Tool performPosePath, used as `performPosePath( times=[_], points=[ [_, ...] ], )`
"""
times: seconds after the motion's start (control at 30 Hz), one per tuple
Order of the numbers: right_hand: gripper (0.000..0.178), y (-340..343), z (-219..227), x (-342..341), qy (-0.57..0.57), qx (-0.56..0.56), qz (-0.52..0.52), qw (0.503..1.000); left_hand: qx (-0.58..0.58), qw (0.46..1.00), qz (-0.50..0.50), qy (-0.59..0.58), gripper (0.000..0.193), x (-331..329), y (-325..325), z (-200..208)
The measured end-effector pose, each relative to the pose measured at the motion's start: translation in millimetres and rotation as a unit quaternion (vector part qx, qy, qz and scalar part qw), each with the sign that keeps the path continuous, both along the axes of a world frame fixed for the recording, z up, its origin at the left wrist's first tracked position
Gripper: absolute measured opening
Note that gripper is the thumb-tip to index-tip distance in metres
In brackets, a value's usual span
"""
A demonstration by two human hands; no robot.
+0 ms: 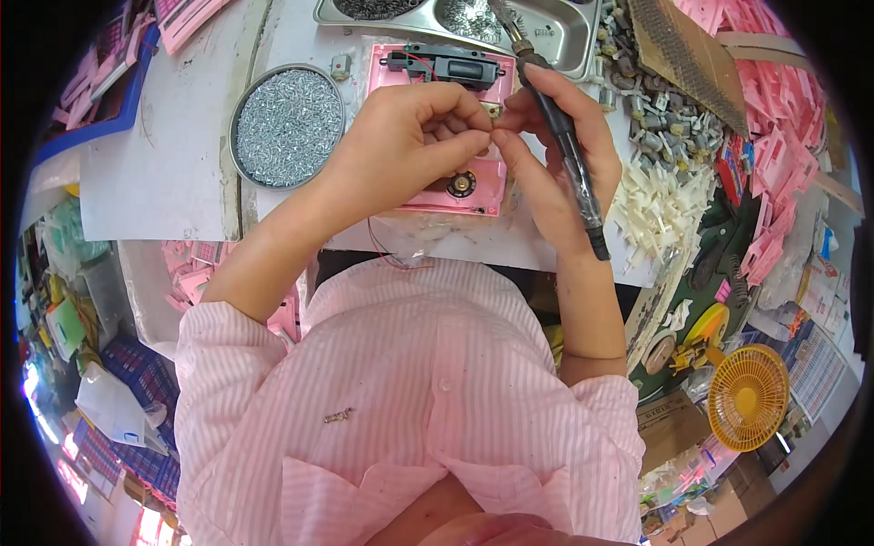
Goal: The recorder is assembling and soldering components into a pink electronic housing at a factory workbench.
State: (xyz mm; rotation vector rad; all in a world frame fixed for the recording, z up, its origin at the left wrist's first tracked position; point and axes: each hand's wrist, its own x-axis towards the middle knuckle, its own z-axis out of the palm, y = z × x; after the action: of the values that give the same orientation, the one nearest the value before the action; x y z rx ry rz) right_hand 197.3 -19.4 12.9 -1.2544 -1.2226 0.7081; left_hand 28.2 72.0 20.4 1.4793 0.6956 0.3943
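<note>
I look down on a crowded workshop, where a white worktable (164,136) fills the upper part of my view and a yellow fan (748,398) stands low on the right. A pink plastic case (487,187) lies on the table straight ahead of the striped shirt (382,337), beneath both hands. A black plastic part (455,65) sits along its far edge, and a round black part (462,185) is near its close edge. A thin wire (376,241) hangs down by the near side.

The left hand (410,127) reaches in over the case, fingers curled and thumb drawn in toward the forefinger; whatever may be between those tips is too small for me to tell. The right hand (546,182) grasps a long black tool (572,150), slanted with its metal end up toward the tray (566,32). Its thumb and fingertips come close to the left fingertips, above the case.

To the left I see a round bowl (233,127) full of small silvery screws (289,127), with one small motor (340,66) just beside it. On the right are a heap of grey motors (646,127), a pile of white plastic pieces (665,205) and, further out, stacked pink pieces (778,196).
</note>
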Motion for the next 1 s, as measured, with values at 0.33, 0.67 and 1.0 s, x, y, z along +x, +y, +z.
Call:
performPosePath(
  times=[0.33,0.67,1.0],
  points=[
    [0.057,-7.1,-9.4,-0.1,-0.034,0.008,-0.005,0.999,-0.098,0.995,-0.004,-0.029,0.011,0.9,4.7,-4.8],
    [0.027,-77.2,13.5,25.4,-0.013,-0.063,-0.172,0.983,0.489,0.87,0.059,0.023,0.013,20.3,11.2,-11.3],
    [0.027,-78.1,-14.0,20.1,-0.063,-0.073,-0.12,0.988,0.475,0.876,0.059,0.051,0.015,25.2,9.1,-18.9]
  ],
)
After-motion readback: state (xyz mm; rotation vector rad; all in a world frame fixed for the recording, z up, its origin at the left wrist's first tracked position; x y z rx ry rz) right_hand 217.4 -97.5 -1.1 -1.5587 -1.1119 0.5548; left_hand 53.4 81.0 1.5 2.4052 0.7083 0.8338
